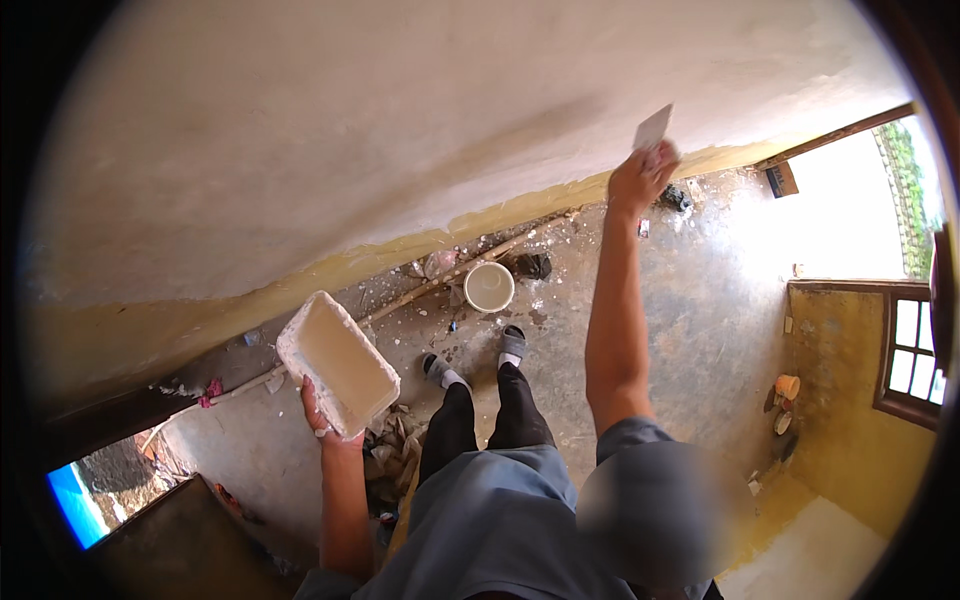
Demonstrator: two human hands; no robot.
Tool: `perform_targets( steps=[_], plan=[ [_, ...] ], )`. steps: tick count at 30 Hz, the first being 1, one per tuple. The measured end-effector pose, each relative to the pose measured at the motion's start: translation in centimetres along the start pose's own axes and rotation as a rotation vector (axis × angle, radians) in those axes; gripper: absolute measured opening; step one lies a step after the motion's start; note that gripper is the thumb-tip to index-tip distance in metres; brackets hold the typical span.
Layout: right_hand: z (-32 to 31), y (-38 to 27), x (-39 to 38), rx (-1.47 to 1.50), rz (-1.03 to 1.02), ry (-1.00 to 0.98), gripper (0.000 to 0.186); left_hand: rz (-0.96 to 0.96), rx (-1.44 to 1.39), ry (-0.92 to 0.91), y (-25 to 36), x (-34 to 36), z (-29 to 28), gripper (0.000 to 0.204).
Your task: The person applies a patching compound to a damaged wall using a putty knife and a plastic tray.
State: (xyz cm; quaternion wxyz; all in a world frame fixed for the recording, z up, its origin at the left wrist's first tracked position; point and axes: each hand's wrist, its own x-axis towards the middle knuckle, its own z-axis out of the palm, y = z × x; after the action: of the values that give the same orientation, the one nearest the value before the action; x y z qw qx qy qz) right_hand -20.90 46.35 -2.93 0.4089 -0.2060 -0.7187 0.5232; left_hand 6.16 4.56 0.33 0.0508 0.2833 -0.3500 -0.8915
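Observation:
My left hand (318, 412) grips a rectangular, off-white tub (296, 335) by its near side. Whitish residue crusts the tub's rim, and a smooth cream-coloured layer shows inside. Up at the right, my raised right hand (642, 180) is closed round a flat, pale putty scraper (653, 126). Its blade points up in front of the large plastered wall (400, 120); whether it touches the surface I cannot tell. The wall is pale and patchy above, with a bare yellow band along its foot.
A round white bucket (468, 290) stands on the floor ahead of my feet. Beside it lie a long pole (410, 297) and a black bag (535, 266). Crumpled sacking (395, 455) is heaped near my left leg. A bright doorway opens at the right, near a window (912, 350).

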Motion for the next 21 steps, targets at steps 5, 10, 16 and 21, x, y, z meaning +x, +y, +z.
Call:
perform_targets(
  steps=[5, 10, 16, 21],
  plan=[
    [5.8, 4.1, -5.7, -0.433, -0.372, 0.037, 0.025, -0.024, -0.017, -0.064, -0.4, 0.7, 1.4, 0.062],
    [3.8, -5.0, -24.8, -0.082, -0.326, -0.758, 0.051, 0.045, -0.050, -0.014, 0.1, -0.7, 1.1, 0.060],
    [1.7, -10.7, -1.9, 0.278, 0.302, 0.088, 0.025, 0.002, -0.115, 0.010, 0.3, -0.3, 0.1, 0.057],
    [8.7, -9.4, -10.2, -0.232, -0.477, -0.085, 0.027, 0.000, -0.099, 0.003, 0.3, -0.6, 1.2, 0.060]
  ],
)
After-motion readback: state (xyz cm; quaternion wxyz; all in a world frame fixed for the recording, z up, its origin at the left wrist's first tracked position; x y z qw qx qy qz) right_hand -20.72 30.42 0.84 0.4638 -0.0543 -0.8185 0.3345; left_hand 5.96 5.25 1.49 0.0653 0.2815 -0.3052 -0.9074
